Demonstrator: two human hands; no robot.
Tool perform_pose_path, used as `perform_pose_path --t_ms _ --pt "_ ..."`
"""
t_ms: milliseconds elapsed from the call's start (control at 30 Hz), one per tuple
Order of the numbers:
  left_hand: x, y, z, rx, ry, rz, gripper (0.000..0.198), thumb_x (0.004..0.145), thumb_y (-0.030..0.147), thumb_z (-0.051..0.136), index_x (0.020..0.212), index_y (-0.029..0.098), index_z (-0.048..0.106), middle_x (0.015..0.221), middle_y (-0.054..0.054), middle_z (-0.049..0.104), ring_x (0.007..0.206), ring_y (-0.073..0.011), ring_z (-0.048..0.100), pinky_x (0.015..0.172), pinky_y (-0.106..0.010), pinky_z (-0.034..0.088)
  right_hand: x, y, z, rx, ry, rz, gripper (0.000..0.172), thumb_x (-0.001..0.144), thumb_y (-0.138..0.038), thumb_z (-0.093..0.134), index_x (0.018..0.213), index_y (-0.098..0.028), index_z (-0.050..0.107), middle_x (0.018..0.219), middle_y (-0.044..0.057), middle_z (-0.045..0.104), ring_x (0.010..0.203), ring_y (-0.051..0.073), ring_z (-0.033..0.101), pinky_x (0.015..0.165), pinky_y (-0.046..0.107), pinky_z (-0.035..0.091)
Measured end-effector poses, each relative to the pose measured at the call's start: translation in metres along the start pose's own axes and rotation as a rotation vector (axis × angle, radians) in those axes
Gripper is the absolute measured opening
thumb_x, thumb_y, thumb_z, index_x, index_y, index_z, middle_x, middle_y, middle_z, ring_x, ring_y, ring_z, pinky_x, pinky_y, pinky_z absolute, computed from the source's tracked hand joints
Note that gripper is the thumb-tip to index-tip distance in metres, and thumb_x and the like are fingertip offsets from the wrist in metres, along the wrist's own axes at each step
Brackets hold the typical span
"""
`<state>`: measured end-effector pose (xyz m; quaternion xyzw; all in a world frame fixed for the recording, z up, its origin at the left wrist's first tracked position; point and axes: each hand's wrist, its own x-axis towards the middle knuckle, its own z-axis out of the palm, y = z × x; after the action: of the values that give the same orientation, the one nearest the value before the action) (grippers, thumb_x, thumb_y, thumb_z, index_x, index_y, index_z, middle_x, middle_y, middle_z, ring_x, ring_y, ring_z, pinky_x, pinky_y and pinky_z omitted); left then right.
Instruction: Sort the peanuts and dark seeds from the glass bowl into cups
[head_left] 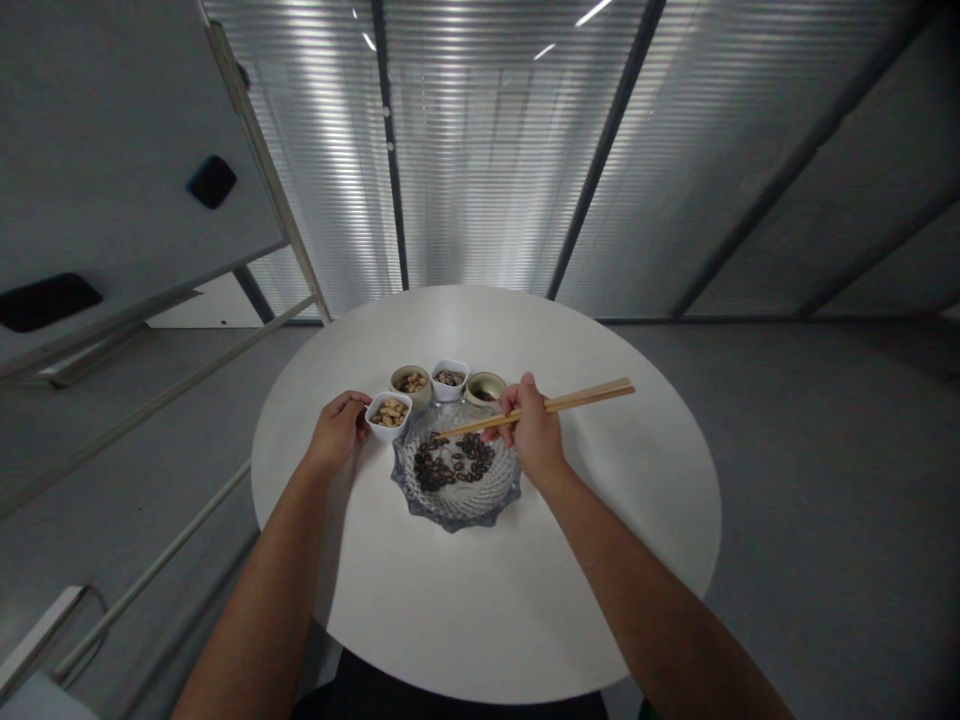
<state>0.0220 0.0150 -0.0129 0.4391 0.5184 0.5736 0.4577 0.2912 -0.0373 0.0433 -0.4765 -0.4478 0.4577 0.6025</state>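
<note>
A scalloped glass plate [454,508] stands on the round white table, with dark brown beans [433,470] spread over its middle. My right hand [536,432] grips a pair of wooden chopsticks [589,396] above the plate's right side. Their tips reach left over the plate's far part, near the beans; I cannot make out anything between them. At the plate's upper left is a small white bowl [388,433] of pale tan nuts. My left hand [337,432] has its curled fingers against that bowl's left side, the thumb partly hidden.
Behind the plate stand a beige bowl [400,374] of nuts, a white bowl [450,392] of striped seeds and an olive-beige bowl [484,377] with some dark contents. A whiteboard [135,110] on a metal stand leans in at the left. Blinds hang behind the round table [480,610].
</note>
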Motion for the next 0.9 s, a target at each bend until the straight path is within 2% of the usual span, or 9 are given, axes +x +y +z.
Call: perform_pose_path --t_ms 133,267,400,533,733,900 --pt "-0.001 0.001 -0.002 0.021 0.0 -0.013 0.016 0.071 0.031 0.064 0.076 0.017 0.065 0.049 0.004 0.05 0.039 -0.0106 0.043 0.038 -0.022 0.029 0.005 0.001 -0.003 0.133 0.067 0.025 0.063 0.086 -0.082 0.045 0.058 -0.025 0.048 0.029 -0.006 0.039 0.03 0.016 0.053 0.038 0.025 0.044" --pt "-0.003 0.003 -0.005 0.056 -0.013 -0.005 0.018 0.072 0.033 0.064 0.078 0.017 0.066 0.051 0.003 0.052 0.039 -0.011 0.044 0.038 -0.023 0.029 0.01 -0.004 -0.008 0.209 0.136 -0.018 0.061 0.087 -0.078 0.047 0.057 -0.025 0.047 0.029 -0.007 0.036 0.028 0.015 0.05 0.037 0.026 0.045" --pt "-0.001 0.001 -0.01 0.049 -0.008 0.006 0.017 0.071 0.033 0.063 0.076 0.017 0.066 0.051 0.003 0.051 0.039 -0.011 0.043 0.038 -0.023 0.03 0.016 -0.011 -0.02 0.196 0.259 -0.133 0.061 0.089 -0.078 0.044 0.059 -0.025 0.045 0.031 -0.008 0.035 0.027 0.014 0.048 0.038 0.027 0.046" --pt "0.001 -0.002 -0.011 0.024 -0.015 0.01 0.016 0.071 0.032 0.063 0.076 0.017 0.066 0.05 0.003 0.051 0.039 -0.0107 0.043 0.038 -0.023 0.03 0.019 -0.014 -0.028 0.118 0.344 -0.207 0.056 0.091 -0.072 0.048 0.061 -0.025 0.049 0.034 -0.008 0.039 0.033 0.016 0.054 0.042 0.027 0.048" --pt "-0.001 0.001 -0.009 0.026 -0.01 0.009 0.015 0.072 0.031 0.063 0.076 0.017 0.066 0.05 0.003 0.051 0.039 -0.0106 0.043 0.038 -0.023 0.03 0.014 -0.015 -0.025 0.047 0.287 -0.277 0.049 0.091 -0.062 0.056 0.061 -0.024 0.051 0.038 -0.007 0.041 0.037 0.014 0.051 0.046 0.027 0.05" --pt "0.0 0.0 -0.008 0.027 -0.022 0.009 0.016 0.073 0.032 0.064 0.077 0.017 0.066 0.052 0.002 0.053 0.04 -0.0107 0.044 0.038 -0.023 0.031 0.005 -0.018 -0.018 0.027 0.109 -0.236 0.043 0.091 -0.055 0.056 0.062 -0.024 0.051 0.037 -0.009 0.036 0.033 0.013 0.047 0.039 0.025 0.043"
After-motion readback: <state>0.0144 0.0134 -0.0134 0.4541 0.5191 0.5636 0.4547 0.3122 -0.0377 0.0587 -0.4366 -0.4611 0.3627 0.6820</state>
